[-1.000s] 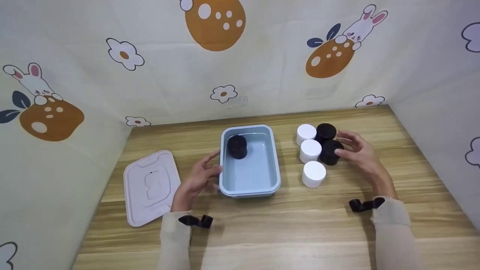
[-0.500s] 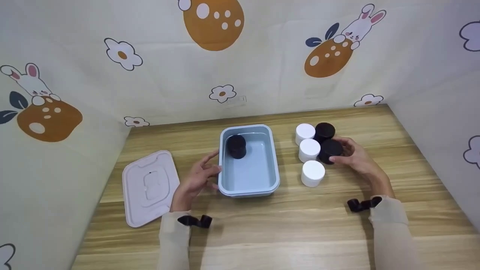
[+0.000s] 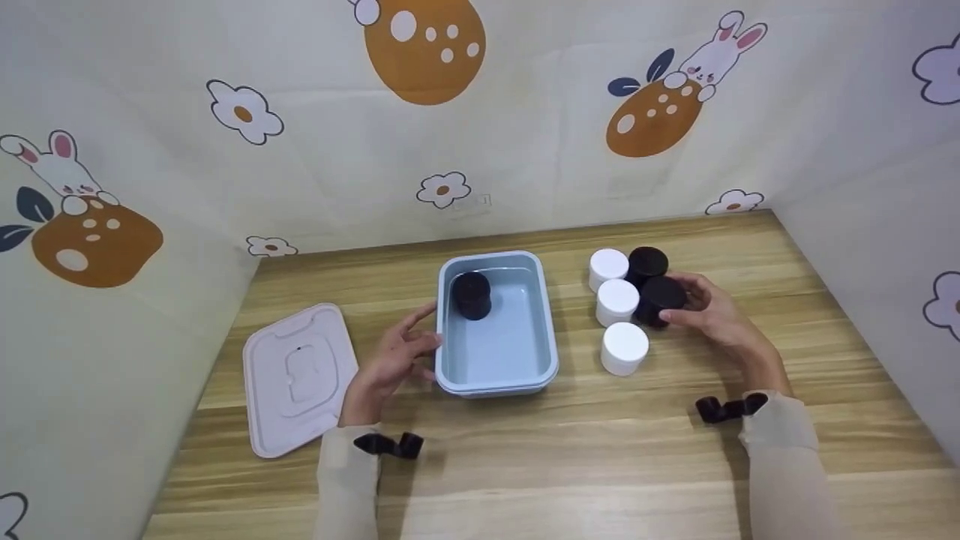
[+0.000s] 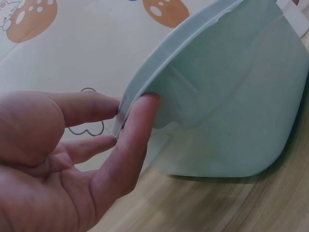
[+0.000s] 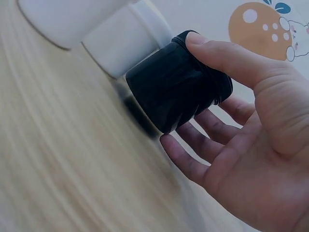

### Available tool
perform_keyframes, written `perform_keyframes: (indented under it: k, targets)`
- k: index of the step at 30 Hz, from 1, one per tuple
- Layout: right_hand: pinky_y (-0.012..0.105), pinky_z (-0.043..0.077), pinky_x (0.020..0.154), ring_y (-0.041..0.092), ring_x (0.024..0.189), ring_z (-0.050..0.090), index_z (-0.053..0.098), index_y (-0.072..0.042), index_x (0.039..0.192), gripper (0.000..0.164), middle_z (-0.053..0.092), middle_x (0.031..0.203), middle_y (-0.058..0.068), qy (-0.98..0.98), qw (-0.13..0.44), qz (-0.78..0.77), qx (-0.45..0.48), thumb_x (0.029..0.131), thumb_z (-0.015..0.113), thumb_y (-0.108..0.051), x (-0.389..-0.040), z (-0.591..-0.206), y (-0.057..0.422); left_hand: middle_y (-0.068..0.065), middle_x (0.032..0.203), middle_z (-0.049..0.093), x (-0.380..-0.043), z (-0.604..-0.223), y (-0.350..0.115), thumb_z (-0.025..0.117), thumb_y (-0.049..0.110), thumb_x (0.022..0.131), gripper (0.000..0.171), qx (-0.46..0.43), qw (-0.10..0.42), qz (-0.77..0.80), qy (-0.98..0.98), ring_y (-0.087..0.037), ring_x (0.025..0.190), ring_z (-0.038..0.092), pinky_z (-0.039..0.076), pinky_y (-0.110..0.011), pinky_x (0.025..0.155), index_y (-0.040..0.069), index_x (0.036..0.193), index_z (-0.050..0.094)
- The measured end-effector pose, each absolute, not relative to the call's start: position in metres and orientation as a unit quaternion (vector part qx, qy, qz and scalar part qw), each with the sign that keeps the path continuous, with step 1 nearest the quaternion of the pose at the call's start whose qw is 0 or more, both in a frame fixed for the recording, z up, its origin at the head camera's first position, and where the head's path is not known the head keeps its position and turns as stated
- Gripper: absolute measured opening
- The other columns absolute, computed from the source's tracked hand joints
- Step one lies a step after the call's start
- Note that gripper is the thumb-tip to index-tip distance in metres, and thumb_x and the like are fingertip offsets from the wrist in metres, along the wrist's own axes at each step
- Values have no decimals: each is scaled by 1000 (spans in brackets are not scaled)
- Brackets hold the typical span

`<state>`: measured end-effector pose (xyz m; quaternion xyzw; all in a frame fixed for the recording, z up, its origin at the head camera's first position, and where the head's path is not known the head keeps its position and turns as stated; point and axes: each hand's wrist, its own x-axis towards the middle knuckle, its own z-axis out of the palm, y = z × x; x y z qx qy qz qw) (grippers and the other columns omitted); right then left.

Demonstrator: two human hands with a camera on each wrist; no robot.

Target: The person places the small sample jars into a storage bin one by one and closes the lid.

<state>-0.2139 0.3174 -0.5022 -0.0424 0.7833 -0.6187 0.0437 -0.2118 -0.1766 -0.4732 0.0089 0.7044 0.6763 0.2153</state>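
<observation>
My right hand (image 3: 718,319) holds a black lidded jar (image 3: 663,292), thumb near its lid and fingers curled round its side. In the right wrist view a dark shadow lies under this jar (image 5: 169,84); whether its base touches the table I cannot tell. Beside it are another black jar (image 3: 648,262) and white jars, the nearest white jar (image 3: 624,346) a little apart. My left hand (image 3: 394,356) touches the left side of a light blue bin (image 3: 496,388), with fairly straight fingers at its rim (image 4: 159,67). One black jar (image 3: 472,295) stands inside the bin.
A pale pinkish lid (image 3: 300,379) lies flat on the wood-grain table (image 3: 570,465), left of the bin. Behind the table hangs a patterned cloth (image 3: 547,150), and more cloth closes off both sides.
My right hand has moved slightly left and closed its fingers round the nearer black jar. The left hand has stayed at the bin's side.
</observation>
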Motion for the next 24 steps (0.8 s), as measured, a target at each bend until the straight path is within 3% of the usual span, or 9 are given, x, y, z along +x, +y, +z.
perform_keyframes:
  k: [8, 24]
  targets:
    - [9, 50, 94, -5, 116, 54, 39, -3, 148, 70, 51, 129, -11, 790, 44, -611, -29, 89, 76, -13, -209, -482, 313, -23, 118, 68, -212, -474, -178, 61, 7, 96, 67, 18, 216, 677, 704, -19, 92, 69, 60, -27, 53, 14, 157, 33]
    - [15, 57, 88, 1, 112, 60, 42, 2, 144, 64, 56, 125, -5, 776, -24, -626, -75, 88, 73, -3, -202, -435, 271, -21, 118, 68, -213, -474, -179, 61, 9, 98, 67, 24, 223, 671, 707, -18, 90, 69, 62, -29, 56, 14, 157, 32]
